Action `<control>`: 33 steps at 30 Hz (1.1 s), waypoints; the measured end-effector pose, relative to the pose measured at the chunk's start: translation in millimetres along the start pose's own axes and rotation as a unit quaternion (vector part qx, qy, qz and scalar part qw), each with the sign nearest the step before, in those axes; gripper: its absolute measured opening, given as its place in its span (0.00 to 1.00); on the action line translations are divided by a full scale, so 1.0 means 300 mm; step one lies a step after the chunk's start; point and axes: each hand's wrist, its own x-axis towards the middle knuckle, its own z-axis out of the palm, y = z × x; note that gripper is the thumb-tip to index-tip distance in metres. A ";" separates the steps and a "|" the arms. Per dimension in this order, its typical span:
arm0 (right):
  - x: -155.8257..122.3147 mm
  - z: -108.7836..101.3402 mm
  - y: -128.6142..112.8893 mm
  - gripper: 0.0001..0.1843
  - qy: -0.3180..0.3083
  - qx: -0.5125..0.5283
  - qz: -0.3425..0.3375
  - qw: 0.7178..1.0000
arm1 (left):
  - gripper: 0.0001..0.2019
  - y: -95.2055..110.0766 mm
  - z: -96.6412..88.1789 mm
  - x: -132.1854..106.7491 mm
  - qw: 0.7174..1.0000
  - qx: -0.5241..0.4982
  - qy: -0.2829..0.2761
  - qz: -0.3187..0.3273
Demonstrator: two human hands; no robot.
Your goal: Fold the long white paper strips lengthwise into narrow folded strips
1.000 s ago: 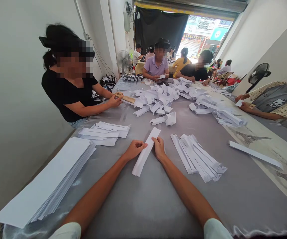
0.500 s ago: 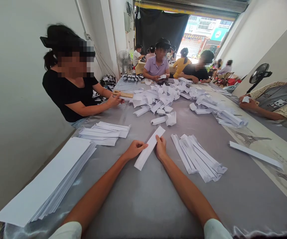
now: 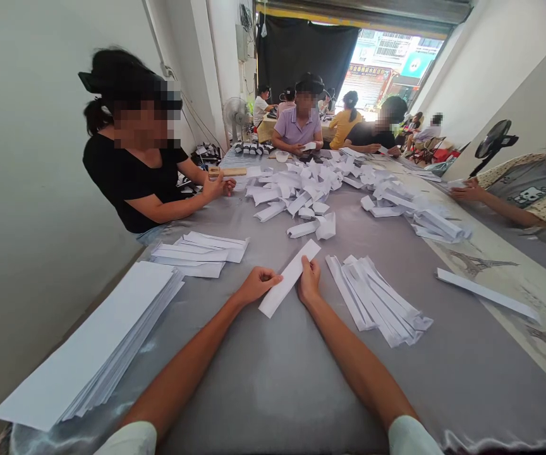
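Observation:
A flat white folded paper strip is held slantwise above the grey tabletop, its far end pointing up and right. My left hand pinches its left edge, thumb on top. My right hand grips the opposite edge nearer the far end, thumb over the paper; the fingers beneath are hidden. Just right of my right hand lies a fanned pile of folded white strips. Left of my left hand is a smaller pile of folded papers, and nearer me a tall stack of long white sheets.
A heap of folded paper pieces covers the table's middle. A single strip lies at right. A co-worker at left holds a wooden piece; other people sit across and at right.
The paper strip has shifted slightly up and right, with my right hand moving a little the same way. The left co-worker's wooden piece has moved left, away from the heap.

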 end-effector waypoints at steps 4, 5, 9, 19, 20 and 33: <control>-0.014 0.013 -0.014 0.19 -0.054 -0.010 0.021 0.998 | 0.27 -0.016 -0.006 0.005 1.000 -0.020 0.019 0.002; -0.021 0.016 -0.016 0.19 -0.072 -0.015 0.029 0.997 | 0.27 -0.018 -0.007 0.006 0.999 -0.029 0.024 0.000; -0.044 0.024 -0.022 0.21 -0.109 -0.021 0.047 0.993 | 0.27 -0.024 -0.006 0.010 0.998 -0.055 0.035 -0.014; -0.005 0.006 -0.020 0.23 -0.020 0.052 0.051 0.997 | 0.25 -0.017 -0.006 0.011 0.998 -0.056 0.033 -0.009; -0.002 0.003 -0.022 0.23 -0.017 0.057 0.055 0.997 | 0.25 -0.015 -0.006 0.011 0.998 -0.058 0.034 -0.006; -0.037 0.023 -0.054 0.21 -0.124 0.035 0.062 0.990 | 0.27 -0.020 -0.019 0.011 0.992 -0.106 0.060 -0.013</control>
